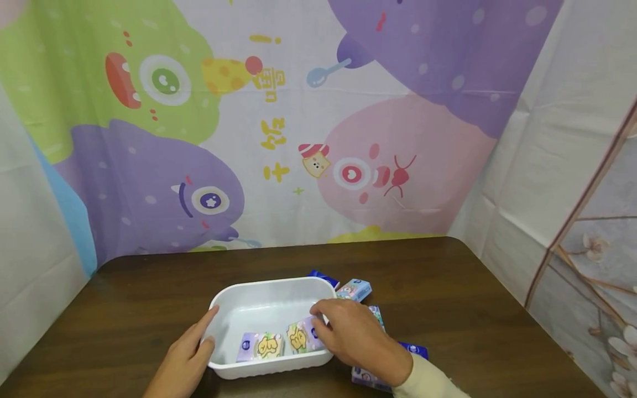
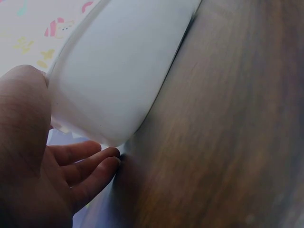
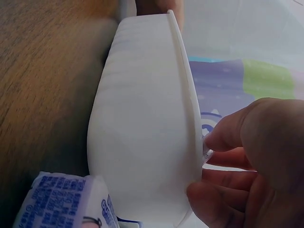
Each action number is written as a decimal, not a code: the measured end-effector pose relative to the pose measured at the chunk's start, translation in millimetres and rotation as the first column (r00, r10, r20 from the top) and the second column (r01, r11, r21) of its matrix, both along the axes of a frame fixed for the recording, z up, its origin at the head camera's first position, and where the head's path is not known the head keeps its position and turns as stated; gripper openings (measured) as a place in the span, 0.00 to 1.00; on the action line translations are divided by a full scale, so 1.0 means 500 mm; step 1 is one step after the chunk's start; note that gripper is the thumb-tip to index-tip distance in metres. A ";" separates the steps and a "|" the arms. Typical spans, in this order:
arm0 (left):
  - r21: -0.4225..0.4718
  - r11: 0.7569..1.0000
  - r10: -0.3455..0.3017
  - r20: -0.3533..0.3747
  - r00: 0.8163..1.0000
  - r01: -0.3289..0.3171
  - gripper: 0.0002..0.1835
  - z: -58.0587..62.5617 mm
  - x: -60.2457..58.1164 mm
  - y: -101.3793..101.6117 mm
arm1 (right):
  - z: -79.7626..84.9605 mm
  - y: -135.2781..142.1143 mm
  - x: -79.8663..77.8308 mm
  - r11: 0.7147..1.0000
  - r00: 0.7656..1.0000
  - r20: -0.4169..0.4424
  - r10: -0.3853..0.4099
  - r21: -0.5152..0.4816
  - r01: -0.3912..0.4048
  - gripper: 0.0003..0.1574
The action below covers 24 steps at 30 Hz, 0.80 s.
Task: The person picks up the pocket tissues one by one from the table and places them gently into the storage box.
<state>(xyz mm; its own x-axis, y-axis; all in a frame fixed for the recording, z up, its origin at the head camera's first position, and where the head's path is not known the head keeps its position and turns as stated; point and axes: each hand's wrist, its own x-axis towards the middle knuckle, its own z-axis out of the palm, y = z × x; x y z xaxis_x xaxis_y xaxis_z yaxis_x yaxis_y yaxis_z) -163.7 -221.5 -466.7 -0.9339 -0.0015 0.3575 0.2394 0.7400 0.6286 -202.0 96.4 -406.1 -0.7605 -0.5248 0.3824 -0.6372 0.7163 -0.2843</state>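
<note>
A white plastic basin (image 1: 259,318) sits on the brown table, and two purple tissue packs with a yellow cartoon figure lie inside along its near side. My right hand (image 1: 355,334) reaches over the right rim and pinches the right-hand tissue pack (image 1: 299,335) between thumb and fingers; the right wrist view shows only a sliver of that pack past the rim. The left tissue pack (image 1: 260,346) lies flat, untouched. At the basin's left end my left hand (image 1: 185,354) holds the rim, its lower fingers (image 2: 90,180) loosely bent near the basin's outer wall.
Right of the basin lie several more tissue packs: a dark blue one (image 1: 324,277), a light blue one (image 1: 355,289), another dark blue one (image 1: 416,350) and a lilac one (image 1: 365,378), partly under my right forearm. A cartoon-printed cloth (image 1: 278,210) hangs behind the table (image 1: 159,293).
</note>
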 end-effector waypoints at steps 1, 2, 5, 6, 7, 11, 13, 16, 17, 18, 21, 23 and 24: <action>-0.004 1.000 0.004 0.003 1.000 -0.003 0.28 0.000 0.001 0.000 | 0.000 0.000 0.000 1.000 1.000 0.004 0.002 0.003 -0.002 0.12; -0.005 1.000 0.006 0.004 1.000 -0.006 0.28 0.000 0.001 0.000 | 0.000 -0.001 0.001 1.000 1.000 0.007 0.004 0.004 -0.004 0.13; -0.004 1.000 0.004 0.006 1.000 -0.004 0.28 0.001 0.001 0.000 | 0.002 -0.002 0.001 1.000 1.000 0.018 0.008 0.010 -0.008 0.14; -0.003 1.000 0.002 0.005 1.000 -0.002 0.28 0.002 0.000 0.000 | 0.003 -0.002 0.001 1.000 1.000 0.023 0.008 0.013 -0.009 0.14; -0.005 1.000 0.004 0.005 1.000 -0.004 0.28 0.003 -0.001 0.000 | 0.004 -0.002 0.001 1.000 1.000 0.028 0.010 0.016 -0.011 0.14; 0.001 1.000 -0.004 0.010 1.000 0.004 0.28 0.009 -0.004 0.002 | 0.005 -0.001 0.001 1.000 0.999 0.047 0.016 0.025 -0.017 0.15; -0.002 1.000 -0.001 0.020 1.000 0.001 0.28 0.010 -0.005 0.003 | 0.006 -0.001 0.001 0.999 0.998 0.056 0.017 0.030 -0.018 0.16; -0.003 1.000 0.003 0.042 0.999 -0.003 0.28 0.010 -0.005 0.002 | 0.003 -0.001 0.003 0.999 0.997 0.072 0.016 0.036 -0.018 0.16; -0.002 1.000 0.004 0.050 0.999 -0.004 0.28 0.009 -0.004 0.001 | 0.002 -0.002 0.004 0.999 0.997 0.081 0.013 0.038 -0.017 0.16; 0.000 1.000 0.003 0.055 0.998 -0.003 0.28 0.008 -0.004 0.000 | 0.002 -0.003 0.004 0.999 0.996 0.088 0.012 0.040 -0.016 0.16; 0.014 1.000 0.000 0.077 0.997 -0.001 0.28 0.007 -0.003 -0.001 | -0.001 -0.006 0.005 0.999 0.994 0.111 0.006 0.050 -0.011 0.17; 0.027 1.000 -0.004 0.083 0.997 0.002 0.28 0.006 -0.003 -0.001 | -0.001 -0.007 0.004 0.998 0.992 0.126 -0.002 0.059 -0.006 0.17; 0.034 0.999 -0.006 0.086 0.996 0.003 0.28 0.006 -0.003 0.000 | -0.001 -0.007 0.003 0.998 0.992 0.130 -0.003 0.062 -0.005 0.18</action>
<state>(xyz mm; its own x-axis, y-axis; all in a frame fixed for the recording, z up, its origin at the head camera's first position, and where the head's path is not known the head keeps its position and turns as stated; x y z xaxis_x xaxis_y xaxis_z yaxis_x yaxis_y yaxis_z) -165.3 -221.5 -463.6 -0.9612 -0.0076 0.2759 0.1871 0.7170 0.6715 -200.5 93.1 -406.8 -0.8009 -0.5454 0.2472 -0.5988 0.7344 -0.3196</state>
